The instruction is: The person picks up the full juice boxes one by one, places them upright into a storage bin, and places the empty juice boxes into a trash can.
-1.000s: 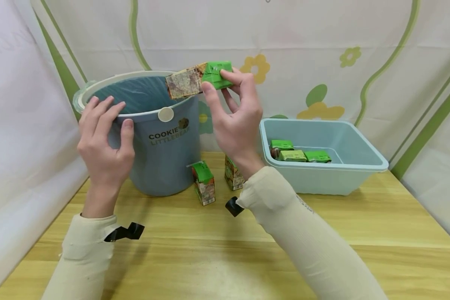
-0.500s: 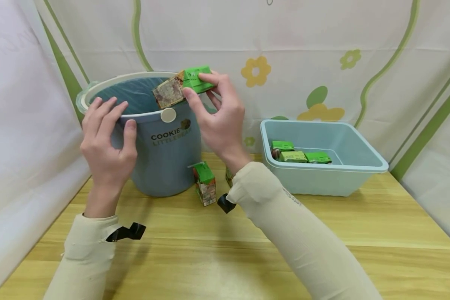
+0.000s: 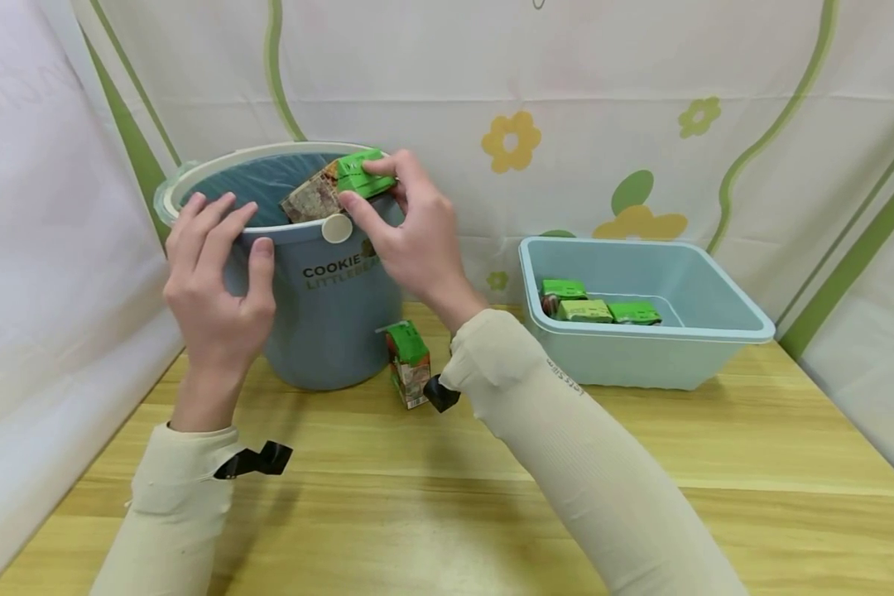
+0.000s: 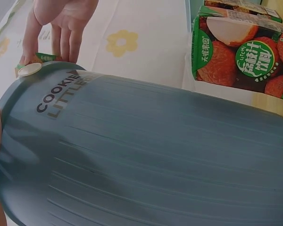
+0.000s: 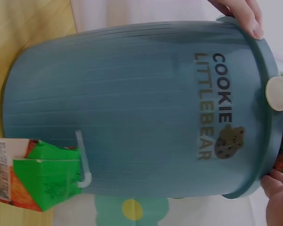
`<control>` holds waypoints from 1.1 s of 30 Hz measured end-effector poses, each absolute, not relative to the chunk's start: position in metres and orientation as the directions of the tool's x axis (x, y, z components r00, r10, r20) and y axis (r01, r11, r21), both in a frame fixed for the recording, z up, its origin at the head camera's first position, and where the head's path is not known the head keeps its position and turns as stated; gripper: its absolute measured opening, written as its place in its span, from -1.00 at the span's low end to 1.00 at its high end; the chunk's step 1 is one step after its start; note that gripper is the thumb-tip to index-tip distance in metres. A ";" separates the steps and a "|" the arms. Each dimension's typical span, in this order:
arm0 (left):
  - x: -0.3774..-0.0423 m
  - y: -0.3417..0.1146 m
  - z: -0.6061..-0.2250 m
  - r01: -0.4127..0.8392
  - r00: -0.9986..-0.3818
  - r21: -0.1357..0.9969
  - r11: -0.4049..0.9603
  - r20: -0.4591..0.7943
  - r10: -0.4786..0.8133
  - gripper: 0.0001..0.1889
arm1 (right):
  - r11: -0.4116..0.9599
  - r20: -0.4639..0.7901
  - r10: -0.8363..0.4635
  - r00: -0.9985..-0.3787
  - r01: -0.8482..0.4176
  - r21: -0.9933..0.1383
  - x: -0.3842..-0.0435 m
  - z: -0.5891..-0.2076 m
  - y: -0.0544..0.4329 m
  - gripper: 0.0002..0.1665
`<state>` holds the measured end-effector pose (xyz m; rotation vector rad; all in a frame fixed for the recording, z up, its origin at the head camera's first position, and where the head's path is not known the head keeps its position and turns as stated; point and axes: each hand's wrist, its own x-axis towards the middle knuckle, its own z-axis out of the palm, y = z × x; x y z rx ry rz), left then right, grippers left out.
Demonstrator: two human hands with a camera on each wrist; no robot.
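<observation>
The blue bin (image 3: 328, 323) reads "COOKIE" over a paler "LITTLEBEAR", with a bear-and-cookie emblem. On the standing drink carton (image 4: 240, 52), the left wrist view shows "LITCHI" and the Chinese characters 荔枝汁饮料 in a green circle; its straw shows in the right wrist view. Print on the held juice carton (image 3: 328, 186) is too small to read. That carton slants, long axis running from upper right to lower left, green end in the right hand (image 3: 417, 236), opposite end dipping inside the bin's near right rim. The right hand pinches it between thumb and fingers. The left hand (image 3: 219, 290) grips the rim, fingers over it, thumb outside. A pale-blue tub (image 3: 641, 352) on the right holds three green-topped packs (image 3: 584, 311).
</observation>
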<state>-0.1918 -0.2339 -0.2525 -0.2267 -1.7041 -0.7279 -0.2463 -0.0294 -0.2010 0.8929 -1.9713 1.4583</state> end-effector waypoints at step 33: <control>-0.187 -0.236 -0.249 0.522 -0.258 0.341 0.782 0.937 -0.236 -0.56 | 0.579 0.412 -0.478 -0.776 -0.631 -0.516 -0.246 -0.165 -0.029 -0.69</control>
